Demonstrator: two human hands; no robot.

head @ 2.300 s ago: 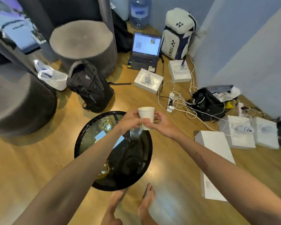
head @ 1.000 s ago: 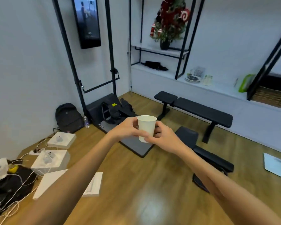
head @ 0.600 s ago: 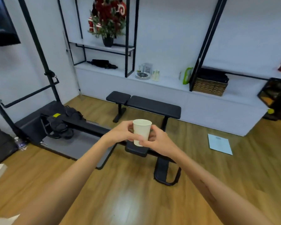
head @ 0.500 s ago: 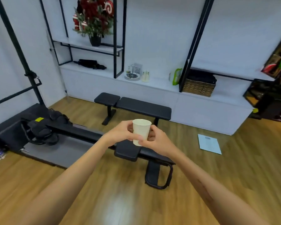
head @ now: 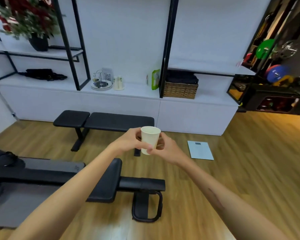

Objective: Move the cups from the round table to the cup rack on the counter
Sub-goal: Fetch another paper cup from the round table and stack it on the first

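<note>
Cup rack (head: 100, 80) stands on the white counter (head: 132, 91), far left of centre, two pale cups (head: 118, 82) just beside it. Left hand (head: 128, 142) curls round the paper cup (head: 149, 139), held upright in mid-air above a black bench (head: 103, 120). Right hand (head: 164, 148) grips the cup's other side, fingers wrapped behind it. Wicker basket (head: 180, 89) sits further right on the counter.

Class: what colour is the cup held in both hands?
Off-white, plain; the paper cup shows best in the head view.

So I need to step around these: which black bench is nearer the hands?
The low black bench just below the forearms; the flat bench stands farther off, against the white counter.
</note>
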